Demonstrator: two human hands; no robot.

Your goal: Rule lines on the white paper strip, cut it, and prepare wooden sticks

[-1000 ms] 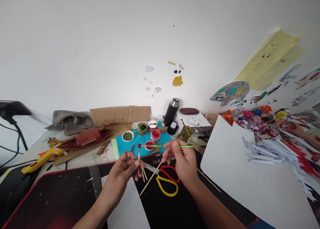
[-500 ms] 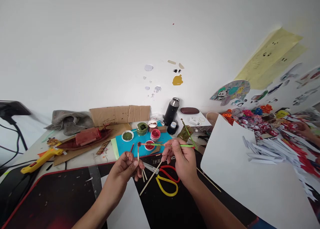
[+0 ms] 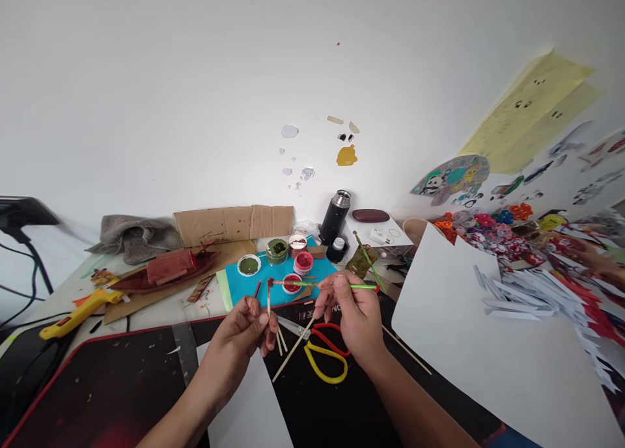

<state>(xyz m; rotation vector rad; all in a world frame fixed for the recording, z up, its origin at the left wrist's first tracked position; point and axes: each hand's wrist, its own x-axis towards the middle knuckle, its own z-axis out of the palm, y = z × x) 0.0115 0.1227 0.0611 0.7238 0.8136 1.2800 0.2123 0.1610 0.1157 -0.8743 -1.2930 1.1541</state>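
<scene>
My left hand (image 3: 244,334) pinches a thin wooden stick (image 3: 269,306) upright; its upper part is reddish-brown and its lower part is bare wood. From the right, my right hand (image 3: 355,314) grips a paintbrush (image 3: 307,284) with a green, paint-smeared handle, held nearly level. Its dark red bristles touch the stick's top end. Behind the brush stand an open jar of red paint (image 3: 303,262) and a small lid with red paint (image 3: 292,282). Below the hands lie scissors (image 3: 326,370) with red and yellow handles, and a long bare stick (image 3: 293,351) crosses near their blades.
A reddish-brown model boat (image 3: 168,269) and a yellow glue gun (image 3: 81,314) lie at left. Green paint (image 3: 277,250) stands on a blue sheet. A black flask (image 3: 336,217) is near the wall. White paper (image 3: 454,324) and cut strips cover the right, where another person's hand (image 3: 588,256) shows.
My hands, the stick and the brush have shifted very slightly left. The brush tip stays against the stick's top, and both grips are the same.
</scene>
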